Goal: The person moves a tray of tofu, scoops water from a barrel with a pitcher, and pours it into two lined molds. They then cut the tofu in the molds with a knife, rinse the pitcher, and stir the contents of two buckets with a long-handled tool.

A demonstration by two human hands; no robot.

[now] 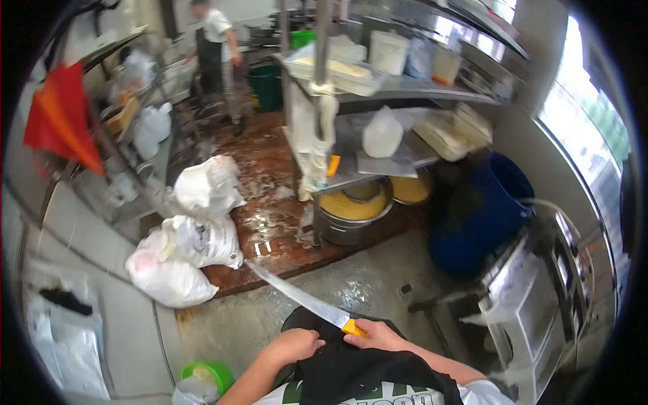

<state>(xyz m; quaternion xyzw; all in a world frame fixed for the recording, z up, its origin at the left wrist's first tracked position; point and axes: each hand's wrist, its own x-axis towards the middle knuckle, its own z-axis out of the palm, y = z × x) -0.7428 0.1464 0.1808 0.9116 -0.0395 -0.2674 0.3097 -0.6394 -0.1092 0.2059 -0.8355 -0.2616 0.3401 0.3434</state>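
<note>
A large knife [300, 295] with a long, broad metal blade and a yellow handle points forward and to the left, above the floor. My right hand [376, 335] is wrapped around its handle. To the left of the handle is my left hand [297, 345], its fingers curled in close to my black apron [364, 374]. Whatever those fingers may hold is hidden. The two hands are apart, and the left one does not touch the knife.
White filled bags [172, 273] lie on the left. Ahead, a metal shelf [351, 177] stands over pots of yellow contents [354, 206]. A blue barrel [466, 223] leans at right; a green bucket [219, 374] sits lower left. Another person [212, 47] stands on the wet floor [263, 162].
</note>
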